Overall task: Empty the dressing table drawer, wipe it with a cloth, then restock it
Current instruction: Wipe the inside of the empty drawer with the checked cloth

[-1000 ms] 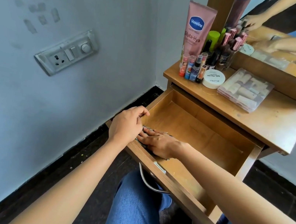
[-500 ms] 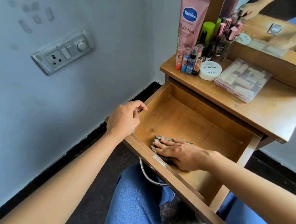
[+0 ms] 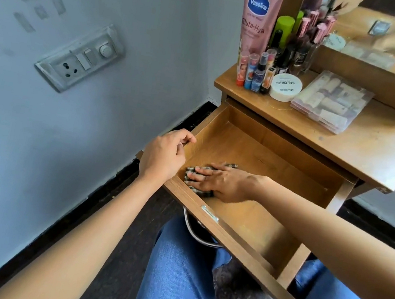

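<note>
The dressing table point(image 3: 376, 154) carries the drawer's contents on its top, evidently parked there so the inside can be cleaned; the drawer point(image 3: 275, 187) itself is pulled well out over the person's knees, its wooden floor bare apart from the cloth and the hand on it, so the emptying looks done and the wiping is the step in hand. On the tabletop a clear plastic case of cosmetics point(image 3: 333, 101) lies flat near the front edge; a pink Vaseline tube point(image 3: 260, 17) stands upright at the back left corner; a row of small bottles point(image 3: 255, 73) stands in front of it, with a round white nail polish tub point(image 3: 286, 88) just beside them, all grouped clear of the drawer opening, ready for restocking. The checked cloth point(image 3: 190, 174) lies on the drawer floor in the near left corner, mostly covered. The right hand point(image 3: 222, 181) presses it flat, fingers straight and spread, palm down, pinching nothing; the left hand point(image 3: 164, 155) curls its fingers over the drawer's left wall by the front corner, probably to steady it against the rubbing.
</note>
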`<state>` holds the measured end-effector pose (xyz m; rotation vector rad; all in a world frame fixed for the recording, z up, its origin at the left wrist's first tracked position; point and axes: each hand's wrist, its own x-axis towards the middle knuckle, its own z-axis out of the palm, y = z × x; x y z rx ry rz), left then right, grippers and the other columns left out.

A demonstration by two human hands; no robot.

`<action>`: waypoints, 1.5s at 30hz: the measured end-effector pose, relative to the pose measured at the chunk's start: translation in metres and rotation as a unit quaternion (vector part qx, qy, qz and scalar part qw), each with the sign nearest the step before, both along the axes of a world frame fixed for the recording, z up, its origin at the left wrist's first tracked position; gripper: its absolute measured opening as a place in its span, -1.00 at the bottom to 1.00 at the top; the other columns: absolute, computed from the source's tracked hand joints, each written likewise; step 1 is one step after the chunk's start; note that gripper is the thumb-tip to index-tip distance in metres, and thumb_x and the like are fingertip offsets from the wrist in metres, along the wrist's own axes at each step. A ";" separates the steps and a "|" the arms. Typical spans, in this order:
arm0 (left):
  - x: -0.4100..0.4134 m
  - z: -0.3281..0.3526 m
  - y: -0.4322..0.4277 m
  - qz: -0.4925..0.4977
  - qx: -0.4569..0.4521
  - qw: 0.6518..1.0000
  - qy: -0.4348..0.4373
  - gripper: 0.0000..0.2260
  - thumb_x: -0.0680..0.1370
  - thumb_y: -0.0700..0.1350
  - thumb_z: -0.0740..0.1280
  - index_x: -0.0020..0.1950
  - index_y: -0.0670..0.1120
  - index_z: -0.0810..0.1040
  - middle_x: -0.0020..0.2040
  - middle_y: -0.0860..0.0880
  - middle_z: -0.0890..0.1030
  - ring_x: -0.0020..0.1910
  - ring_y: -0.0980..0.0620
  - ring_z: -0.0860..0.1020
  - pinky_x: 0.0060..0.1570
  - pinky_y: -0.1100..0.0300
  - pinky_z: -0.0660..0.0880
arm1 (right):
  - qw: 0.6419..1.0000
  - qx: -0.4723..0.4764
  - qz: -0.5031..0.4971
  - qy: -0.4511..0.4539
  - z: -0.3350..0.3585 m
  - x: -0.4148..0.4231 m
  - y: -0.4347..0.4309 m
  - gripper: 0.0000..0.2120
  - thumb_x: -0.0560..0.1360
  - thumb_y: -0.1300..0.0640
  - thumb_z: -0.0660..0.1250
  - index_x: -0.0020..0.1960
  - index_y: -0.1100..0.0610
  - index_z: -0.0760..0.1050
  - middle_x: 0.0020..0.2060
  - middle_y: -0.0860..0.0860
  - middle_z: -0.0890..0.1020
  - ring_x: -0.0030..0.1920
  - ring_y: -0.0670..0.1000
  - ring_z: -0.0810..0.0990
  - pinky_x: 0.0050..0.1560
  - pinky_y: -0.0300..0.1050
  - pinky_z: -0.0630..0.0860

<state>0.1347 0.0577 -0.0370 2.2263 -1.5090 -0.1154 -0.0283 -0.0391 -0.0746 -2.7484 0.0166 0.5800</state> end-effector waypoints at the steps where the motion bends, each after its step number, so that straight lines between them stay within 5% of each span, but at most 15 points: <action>1: 0.000 0.000 0.000 -0.001 -0.003 1.000 0.003 -0.70 0.55 -0.29 0.19 0.08 0.07 0.58 0.07 0.09 0.65 0.00 0.10 0.61 -0.19 0.33 0.44 | 1.000 -0.001 0.005 0.000 0.003 0.011 -0.002 -0.42 0.59 0.25 0.01 0.56 -0.07 -0.01 0.55 -0.12 -0.04 0.54 -0.08 -0.16 0.54 0.06 -0.17; 4: 0.001 -0.001 -0.001 -0.001 -0.007 1.000 0.016 -0.69 0.54 -0.29 0.18 0.06 0.08 0.58 0.06 0.09 0.65 0.02 0.09 0.61 -0.16 0.30 0.48 | 1.000 -0.005 -0.001 0.012 0.012 0.030 -0.008 -0.49 0.60 0.19 0.06 0.53 -0.09 0.14 0.54 -0.14 0.08 0.55 -0.06 -0.02 0.52 0.09 -0.02; 6: 0.001 0.000 -0.001 0.001 -0.004 1.000 0.014 -0.69 0.54 -0.28 0.19 0.06 0.08 0.58 0.06 0.09 0.66 -0.01 0.09 0.61 -0.21 0.31 0.44 | 0.999 -0.021 -0.035 0.011 0.015 0.035 -0.007 -0.51 0.59 0.13 0.12 0.48 -0.16 0.23 0.52 -0.09 0.19 0.48 0.02 0.25 0.42 0.04 0.25; 9: 0.000 0.002 -0.001 0.003 -0.003 1.000 0.019 -0.68 0.53 -0.28 0.18 0.04 0.10 0.58 0.04 0.11 0.66 -0.06 0.09 0.61 -0.25 0.33 0.39 | 0.996 0.009 -0.092 -0.002 0.011 0.036 -0.001 -0.44 0.47 0.26 0.21 0.41 -0.14 0.36 0.44 -0.01 0.37 0.28 0.09 0.49 0.21 -0.05 0.45; 11: 0.001 0.002 0.000 -0.001 -0.004 1.000 0.021 -0.68 0.53 -0.28 0.18 0.03 0.11 0.59 0.03 0.11 0.66 -0.08 0.08 0.62 -0.25 0.29 0.44 | 0.991 0.058 -0.117 -0.003 0.005 0.031 0.001 -0.44 0.43 0.32 0.22 0.36 -0.09 0.42 0.41 0.00 0.42 0.35 0.09 0.43 0.39 0.01 0.32; 13: 0.002 0.003 0.001 -0.007 -0.005 1.000 0.024 -0.68 0.53 -0.28 0.19 0.03 0.10 0.59 0.02 0.11 0.66 -0.06 0.09 0.62 -0.22 0.26 0.50 | 0.991 0.074 -0.114 -0.002 0.003 0.021 0.000 -0.49 0.42 0.33 0.22 0.31 -0.03 0.46 0.37 0.04 0.46 0.41 0.09 0.37 0.54 -0.01 -0.06; 15: 0.002 0.002 0.001 -0.012 -0.004 1.000 0.025 -0.68 0.53 -0.28 0.19 0.03 0.10 0.59 0.03 0.11 0.66 -0.06 0.10 0.63 -0.21 0.26 0.52 | 0.994 0.066 -0.091 -0.007 0.006 0.003 0.002 -0.52 0.44 0.36 0.20 0.29 0.02 0.46 0.40 0.03 0.43 0.44 0.05 0.32 0.43 -0.19 -0.30; 18: 0.002 0.002 0.000 -0.001 -0.003 0.999 0.034 -0.67 0.52 -0.28 0.18 0.01 0.13 0.59 0.01 0.14 0.66 -0.05 0.12 0.63 -0.17 0.17 0.58 | 0.996 0.077 -0.040 -0.002 0.006 -0.033 0.004 -0.54 0.41 0.39 0.20 0.24 0.04 0.47 0.47 -0.04 0.32 0.50 -0.05 0.21 0.41 -0.20 -0.37; 21: 0.001 0.002 0.000 0.005 0.000 1.000 0.027 -0.67 0.52 -0.28 0.19 0.01 0.13 0.59 0.02 0.14 0.66 -0.05 0.10 0.63 -0.18 0.10 0.60 | 0.996 0.091 -0.015 -0.007 0.001 -0.068 0.004 -0.40 0.36 0.45 0.17 0.33 0.04 0.44 0.48 -0.07 0.29 0.51 -0.17 0.10 0.52 -0.06 -0.29; 25: 0.002 0.002 0.000 0.004 -0.005 1.000 0.018 -0.68 0.52 -0.28 0.21 0.02 0.11 0.59 0.03 0.12 0.67 -0.06 0.10 0.63 -0.20 0.14 0.59 | 0.992 0.034 -0.035 -0.112 -0.012 -0.083 0.013 -0.27 0.37 0.52 0.10 0.48 0.09 0.28 0.46 0.03 0.32 0.50 -0.10 0.15 0.53 0.01 0.06; 31: 0.002 -0.001 -0.001 0.007 -0.007 1.000 0.018 -0.69 0.52 -0.27 0.21 0.03 0.12 0.59 0.03 0.14 0.66 -0.07 0.12 0.63 -0.19 0.14 0.59 | 0.994 0.010 -0.026 -0.106 -0.016 -0.051 0.016 -0.28 0.44 0.48 0.01 0.55 0.09 0.10 0.53 0.03 0.12 0.54 -0.04 -0.01 0.54 -0.06 -0.15; 40: 0.001 0.000 -0.001 0.020 0.000 1.000 0.017 -0.69 0.51 -0.25 0.19 0.02 0.12 0.58 0.02 0.14 0.66 -0.08 0.10 0.62 -0.26 0.27 0.43 | 0.989 -0.078 -0.036 -0.123 -0.020 0.033 0.017 -0.44 0.58 0.28 0.01 0.56 0.08 0.06 0.54 0.03 0.15 0.54 0.02 0.08 0.54 -0.03 0.02; 45: 0.001 0.002 -0.002 0.014 0.002 1.000 0.011 -0.70 0.53 -0.25 0.20 0.02 0.12 0.57 0.02 0.12 0.66 -0.12 0.09 0.61 -0.29 0.27 0.44 | 0.996 -0.026 -0.057 -0.057 -0.007 0.035 0.017 -0.37 0.53 0.25 0.18 0.56 0.08 0.07 0.53 0.02 0.16 0.55 0.02 0.04 0.54 -0.01 -0.07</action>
